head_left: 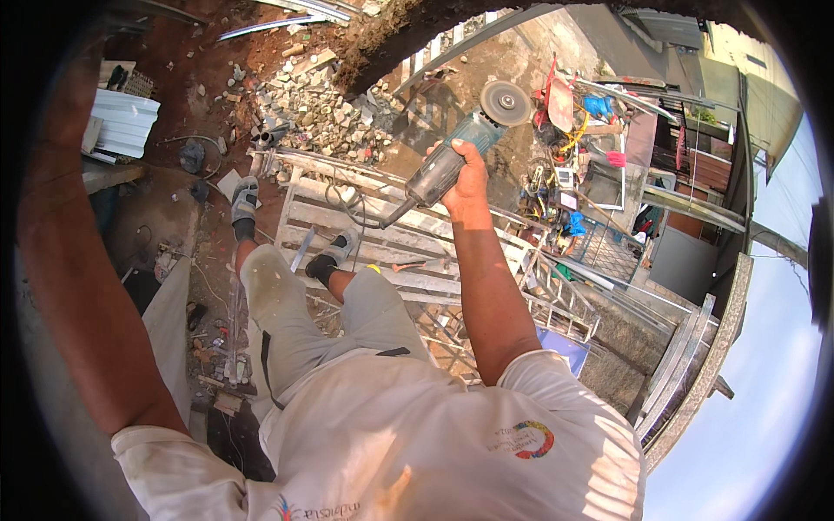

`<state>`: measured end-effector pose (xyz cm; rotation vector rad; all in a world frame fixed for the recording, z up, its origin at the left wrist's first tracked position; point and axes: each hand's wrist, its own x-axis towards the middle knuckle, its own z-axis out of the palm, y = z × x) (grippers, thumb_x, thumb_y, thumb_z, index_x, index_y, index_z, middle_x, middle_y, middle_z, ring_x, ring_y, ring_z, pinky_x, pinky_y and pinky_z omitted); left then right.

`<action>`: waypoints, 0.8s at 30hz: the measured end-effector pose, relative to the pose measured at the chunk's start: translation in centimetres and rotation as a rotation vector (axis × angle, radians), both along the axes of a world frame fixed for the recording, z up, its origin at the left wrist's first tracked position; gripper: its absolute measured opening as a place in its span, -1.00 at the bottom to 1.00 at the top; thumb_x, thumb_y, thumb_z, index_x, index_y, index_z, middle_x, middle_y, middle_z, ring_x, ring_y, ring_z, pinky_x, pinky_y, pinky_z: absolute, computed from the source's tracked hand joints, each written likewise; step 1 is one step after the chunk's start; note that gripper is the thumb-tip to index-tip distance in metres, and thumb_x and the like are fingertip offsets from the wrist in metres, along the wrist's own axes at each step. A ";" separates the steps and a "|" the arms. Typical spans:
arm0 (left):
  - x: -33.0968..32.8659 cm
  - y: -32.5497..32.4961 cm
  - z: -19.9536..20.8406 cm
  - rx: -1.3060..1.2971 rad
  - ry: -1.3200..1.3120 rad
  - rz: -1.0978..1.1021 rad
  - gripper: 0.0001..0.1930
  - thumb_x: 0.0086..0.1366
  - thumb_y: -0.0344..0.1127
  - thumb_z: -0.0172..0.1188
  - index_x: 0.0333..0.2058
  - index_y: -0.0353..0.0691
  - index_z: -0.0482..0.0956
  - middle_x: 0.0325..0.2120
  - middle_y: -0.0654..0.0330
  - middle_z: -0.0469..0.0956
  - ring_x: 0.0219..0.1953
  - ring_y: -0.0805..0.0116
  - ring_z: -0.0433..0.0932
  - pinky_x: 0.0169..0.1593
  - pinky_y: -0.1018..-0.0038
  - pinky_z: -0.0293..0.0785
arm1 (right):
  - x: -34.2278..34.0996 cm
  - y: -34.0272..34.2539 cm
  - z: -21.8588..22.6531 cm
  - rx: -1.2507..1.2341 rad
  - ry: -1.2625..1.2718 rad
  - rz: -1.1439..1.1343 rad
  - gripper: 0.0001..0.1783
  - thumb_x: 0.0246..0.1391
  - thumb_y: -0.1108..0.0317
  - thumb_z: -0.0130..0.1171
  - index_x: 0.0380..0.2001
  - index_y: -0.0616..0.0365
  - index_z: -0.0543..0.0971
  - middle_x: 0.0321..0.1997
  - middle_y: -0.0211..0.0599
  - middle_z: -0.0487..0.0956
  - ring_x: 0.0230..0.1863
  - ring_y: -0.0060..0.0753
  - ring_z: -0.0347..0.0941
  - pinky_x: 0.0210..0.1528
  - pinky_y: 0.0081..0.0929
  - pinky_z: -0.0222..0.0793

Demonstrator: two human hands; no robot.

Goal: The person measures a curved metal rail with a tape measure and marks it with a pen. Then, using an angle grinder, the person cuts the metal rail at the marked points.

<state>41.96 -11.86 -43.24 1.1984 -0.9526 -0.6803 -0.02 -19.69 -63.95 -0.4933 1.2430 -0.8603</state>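
Observation:
My right hand is closed round the dark body of a teal and black angle grinder, out in front of me at the centre right. Its round grey disc points away from me, and whether it spins I cannot tell. A black power cord leaves the rear end of the tool and loops down over a slatted wooden platform. My left arm reaches up along the left rim; its hand is lost beyond the dark edge of the picture.
My feet, in grey sandals, stand high at the platform. A tool with a reddish handle lies on the slats. Beyond are a rubble heap, a red wheelbarrow and cluttered tools. A rough dark edge hangs across the top.

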 end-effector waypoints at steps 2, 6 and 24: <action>-5.5 3.1 -5.8 0.282 0.054 -0.101 -0.51 0.47 0.00 0.09 0.08 -0.36 0.47 -0.01 0.01 0.54 0.08 0.21 0.52 0.22 0.33 0.39 | 0.9 -0.5 0.4 -0.016 -0.005 0.091 -0.54 -0.06 0.21 0.28 -0.17 0.38 0.54 -0.33 0.00 0.62 -0.32 -0.08 0.62 -0.13 -0.14 0.61; -17.8 5.2 -16.5 0.745 0.148 -0.514 -0.05 0.16 0.46 0.25 0.08 -0.46 0.46 0.04 -0.25 0.52 0.09 -0.01 0.54 0.16 0.15 0.45 | 4.4 0.7 3.8 -0.038 -0.008 0.209 -0.59 -0.05 0.27 0.29 -0.18 0.36 0.55 -0.36 -0.04 0.63 -0.34 -0.11 0.64 -0.17 -0.18 0.63; -17.0 5.7 -13.2 0.432 0.937 -0.783 -0.44 0.05 -0.21 0.39 -0.01 -0.33 0.44 -0.35 0.15 0.54 -0.46 0.33 0.62 -0.40 0.32 0.70 | 10.8 3.7 9.9 -0.107 -0.255 0.458 -0.37 -0.03 0.11 0.31 0.03 0.37 0.54 -0.01 0.00 0.64 -0.16 -0.23 0.63 -0.07 -0.26 0.61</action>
